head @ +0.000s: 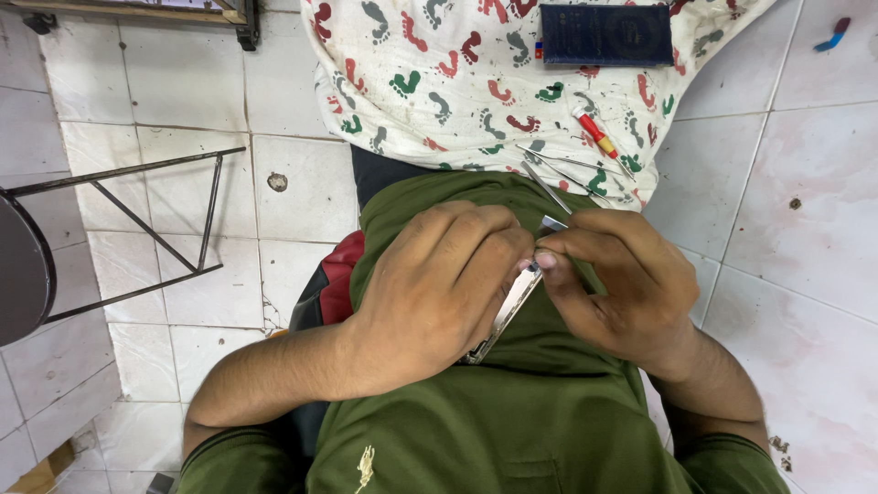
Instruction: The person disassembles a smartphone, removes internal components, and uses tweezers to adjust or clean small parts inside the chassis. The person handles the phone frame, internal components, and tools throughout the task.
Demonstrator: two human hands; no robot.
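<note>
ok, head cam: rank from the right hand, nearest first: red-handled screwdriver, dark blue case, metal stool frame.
From the right hand:
1. Red-handled screwdriver, on the printed cloth just above the hand.
2. Dark blue case, farther up, at the cloth's top edge.
3. Metal stool frame, far left on the tiled floor.

A dark blue flat rectangular case lies at the upper middle-right of the frame on footprint-patterned white cloth
</note>
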